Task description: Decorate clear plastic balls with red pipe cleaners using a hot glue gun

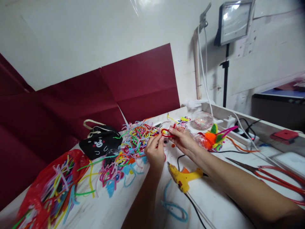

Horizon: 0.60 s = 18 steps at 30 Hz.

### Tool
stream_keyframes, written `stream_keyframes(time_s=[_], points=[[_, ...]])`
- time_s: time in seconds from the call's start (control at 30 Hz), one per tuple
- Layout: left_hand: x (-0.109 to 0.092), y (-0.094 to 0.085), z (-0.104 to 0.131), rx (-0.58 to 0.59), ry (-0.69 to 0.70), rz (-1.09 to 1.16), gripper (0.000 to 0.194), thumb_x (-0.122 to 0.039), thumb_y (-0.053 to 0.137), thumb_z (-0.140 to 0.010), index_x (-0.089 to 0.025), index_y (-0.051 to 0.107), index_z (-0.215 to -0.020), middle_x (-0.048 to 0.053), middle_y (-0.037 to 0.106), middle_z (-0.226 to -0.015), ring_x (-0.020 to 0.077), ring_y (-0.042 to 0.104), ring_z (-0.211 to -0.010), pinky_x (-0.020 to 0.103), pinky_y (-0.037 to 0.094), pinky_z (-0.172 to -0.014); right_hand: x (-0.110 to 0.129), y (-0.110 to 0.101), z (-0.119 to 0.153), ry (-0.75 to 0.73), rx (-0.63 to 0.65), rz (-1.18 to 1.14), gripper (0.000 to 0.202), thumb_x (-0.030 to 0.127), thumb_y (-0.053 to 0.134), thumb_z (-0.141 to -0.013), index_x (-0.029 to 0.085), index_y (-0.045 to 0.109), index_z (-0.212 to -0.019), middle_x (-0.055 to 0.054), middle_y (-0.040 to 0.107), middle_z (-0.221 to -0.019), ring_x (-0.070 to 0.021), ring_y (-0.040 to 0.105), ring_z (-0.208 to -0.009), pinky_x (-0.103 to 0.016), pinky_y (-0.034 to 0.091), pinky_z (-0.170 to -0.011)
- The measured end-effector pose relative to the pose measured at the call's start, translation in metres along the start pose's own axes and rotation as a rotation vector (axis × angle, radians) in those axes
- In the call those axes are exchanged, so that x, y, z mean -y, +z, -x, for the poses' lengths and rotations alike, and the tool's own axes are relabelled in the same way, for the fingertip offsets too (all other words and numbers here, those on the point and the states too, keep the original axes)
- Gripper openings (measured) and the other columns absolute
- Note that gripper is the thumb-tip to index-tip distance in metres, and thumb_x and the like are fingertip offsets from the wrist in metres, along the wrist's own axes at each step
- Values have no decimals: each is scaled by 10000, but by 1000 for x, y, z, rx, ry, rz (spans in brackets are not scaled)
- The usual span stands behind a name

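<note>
A red pipe cleaner is bent into a loop between my two hands, above the white table. My left hand pinches one part of it, with a bit of red hanging beside the fingers. Fingers of my right hand are closed on the other side of the loop. Just below my right forearm lies a yellow hot glue gun. A light blue pipe cleaner, curled at one end, rests on the table nearer to me. Behind my left hand spreads a heap of coloured pipe cleaners.
At left is a red plastic bag of pipe cleaners, beside a black pouch with a face. Red-handled scissors lie at right. An orange-and-green pipe-cleaner piece, power strip and cables stand behind my right arm.
</note>
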State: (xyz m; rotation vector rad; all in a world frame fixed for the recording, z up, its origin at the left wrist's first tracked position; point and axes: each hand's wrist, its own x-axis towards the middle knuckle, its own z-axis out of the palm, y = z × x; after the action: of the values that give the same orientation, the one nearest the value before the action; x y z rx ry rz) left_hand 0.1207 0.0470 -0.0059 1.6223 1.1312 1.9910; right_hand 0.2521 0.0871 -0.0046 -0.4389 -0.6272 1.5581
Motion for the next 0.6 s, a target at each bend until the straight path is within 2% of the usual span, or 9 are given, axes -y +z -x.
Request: stream_keyframes(time_s=[0.3, 0.43, 0.53, 0.6], points=[[1, -1, 1, 13, 7, -13, 157, -167, 842, -815, -276, 876, -923, 30, 729, -787, 140, 624, -586, 271, 532, -667, -1, 1, 1, 3, 5, -30, 473, 264, 1077, -460, 189, 713, -752, 23, 776, -677, -122, 703, -572, -203, 569, -515], [10, 0, 1, -18, 208, -123, 137, -203, 808, -860, -244, 874, -973, 46, 748, -797, 134, 648, -567, 257, 547, -625, -4, -1, -1, 3, 13, -45, 450, 269, 1070, -493, 185, 706, -746, 15, 776, -678, -123, 712, -593, -204, 578, -543], [19, -1, 1, -1, 405, -294, 175, -236, 713, -951, -201, 852, -1051, 61, 777, -839, 132, 667, -570, 262, 569, -638, -8, -1, -1, -2, 17, -62, 461, 297, 1075, -480, 185, 711, -739, 15, 779, -685, -119, 706, -598, -201, 567, -536], [23, -1, 1, 9, 488, -381, 204, -237, 669, -991, -170, 834, -1090, 72, 786, -859, 126, 678, -575, 253, 569, -629, -9, -1, -1, -5, 22, -73, 459, 312, 1077, -471, 183, 715, -722, 17, 769, -665, -114, 691, -581, -198, 552, -521]])
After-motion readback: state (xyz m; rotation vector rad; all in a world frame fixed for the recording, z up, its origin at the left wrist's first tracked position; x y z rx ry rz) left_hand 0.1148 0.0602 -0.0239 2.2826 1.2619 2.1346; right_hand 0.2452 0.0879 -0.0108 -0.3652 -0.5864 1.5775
